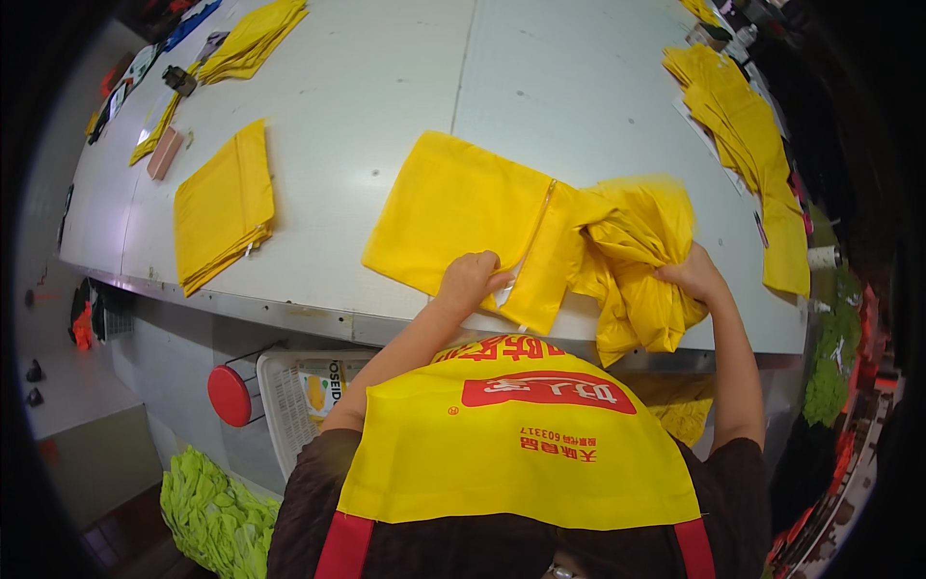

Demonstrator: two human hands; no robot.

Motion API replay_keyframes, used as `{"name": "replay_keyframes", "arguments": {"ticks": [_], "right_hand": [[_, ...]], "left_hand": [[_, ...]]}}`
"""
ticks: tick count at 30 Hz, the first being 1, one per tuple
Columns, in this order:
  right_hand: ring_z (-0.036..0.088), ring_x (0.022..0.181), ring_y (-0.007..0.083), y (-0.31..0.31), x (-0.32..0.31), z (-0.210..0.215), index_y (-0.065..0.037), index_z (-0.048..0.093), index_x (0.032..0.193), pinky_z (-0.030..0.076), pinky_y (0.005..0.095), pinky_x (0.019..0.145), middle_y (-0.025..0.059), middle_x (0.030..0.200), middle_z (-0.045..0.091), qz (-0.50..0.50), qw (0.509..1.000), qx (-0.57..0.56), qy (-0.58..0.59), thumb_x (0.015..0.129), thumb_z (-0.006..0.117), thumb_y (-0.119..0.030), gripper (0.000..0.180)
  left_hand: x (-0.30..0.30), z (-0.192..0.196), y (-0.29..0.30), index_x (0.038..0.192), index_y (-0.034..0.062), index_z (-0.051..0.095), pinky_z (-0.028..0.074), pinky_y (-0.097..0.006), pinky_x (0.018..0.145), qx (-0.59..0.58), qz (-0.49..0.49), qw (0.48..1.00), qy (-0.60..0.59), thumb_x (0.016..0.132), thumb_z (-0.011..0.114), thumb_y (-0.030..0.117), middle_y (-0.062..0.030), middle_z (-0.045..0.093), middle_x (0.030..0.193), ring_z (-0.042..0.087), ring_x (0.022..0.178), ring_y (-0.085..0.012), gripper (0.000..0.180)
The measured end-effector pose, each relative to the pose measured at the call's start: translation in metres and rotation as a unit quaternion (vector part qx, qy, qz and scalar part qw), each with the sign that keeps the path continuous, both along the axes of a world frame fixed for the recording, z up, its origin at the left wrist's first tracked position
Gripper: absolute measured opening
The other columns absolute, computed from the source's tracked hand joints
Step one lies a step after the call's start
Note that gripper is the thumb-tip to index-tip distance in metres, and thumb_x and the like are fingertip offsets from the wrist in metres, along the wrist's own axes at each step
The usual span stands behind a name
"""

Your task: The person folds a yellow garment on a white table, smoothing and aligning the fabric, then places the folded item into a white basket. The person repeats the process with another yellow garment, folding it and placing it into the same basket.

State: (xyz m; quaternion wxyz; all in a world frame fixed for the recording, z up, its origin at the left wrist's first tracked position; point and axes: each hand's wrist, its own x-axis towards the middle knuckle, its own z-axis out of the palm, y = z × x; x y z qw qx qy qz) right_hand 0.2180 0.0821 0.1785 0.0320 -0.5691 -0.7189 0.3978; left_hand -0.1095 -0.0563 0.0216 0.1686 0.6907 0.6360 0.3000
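The left hand (471,280) has its fingers curled closed, pinching the near edge of a glossy yellow fabric piece (460,205), just beside a white patch that shows to the right of the thumb. The piece's flat, squarish part lies on the pale worktop (328,183) beyond and to the left of these fingers; its bunched part rises to their right, where the right hand (692,274) grips the crumpled folds, fingertips partly buried in them. Well to the left of the left fingers lies a stack of folded yellow fabric (224,207), with a pinkish block (165,153) just past it. Beyond the right fingers, more layered yellow fabric (738,121) lies along the worktop's right side. A yellow apron (531,487) hangs nearer the body than both hands.
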Motion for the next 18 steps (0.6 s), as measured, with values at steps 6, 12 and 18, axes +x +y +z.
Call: {"name": "replay_keyframes", "arguments": {"ticks": [6, 12, 18], "right_hand": [[0.059, 0.092, 0.0364, -0.007, -0.046, 0.022, 0.002, 0.052, 0.111, 0.048, 0.0381, 0.077, 0.0237, 0.097, 0.062, 0.19, 0.97, 0.049, -0.14, 0.061, 0.066, -0.028, 0.061], [0.059, 0.087, 0.0374, -0.013, -0.095, -0.005, 0.004, 0.052, 0.105, 0.048, 0.0429, 0.073, 0.0221, 0.091, 0.062, 0.422, 0.884, 0.048, -0.197, 0.062, 0.065, -0.029, 0.056], [0.059, 0.081, 0.0385, -0.002, -0.114, -0.01, 0.001, 0.057, 0.09, 0.048, 0.0442, 0.07, 0.0206, 0.083, 0.062, 0.523, 0.838, 0.033, -0.154, 0.064, 0.063, -0.027, 0.039]], "left_hand": [[0.007, 0.004, 0.012, 0.082, 0.0036, 0.057, 0.046, -0.035, 0.056, -0.009, 0.048, 0.998, -0.047, 0.084, 0.058, 0.017, -0.0129, 0.058, 0.067, 0.059, 0.062, -0.0245, 0.014], [0.019, 0.026, 0.015, 0.084, -0.0001, 0.055, 0.042, -0.03, 0.054, 0.025, 0.168, 0.941, -0.292, 0.088, 0.052, 0.011, -0.0102, 0.053, 0.064, 0.05, 0.057, -0.0169, 0.012], [0.033, 0.034, 0.016, 0.086, -0.0011, 0.055, 0.041, -0.027, 0.055, 0.099, 0.227, 0.925, -0.289, 0.088, 0.053, 0.012, -0.0089, 0.055, 0.066, 0.05, 0.059, -0.0144, 0.013]]}}
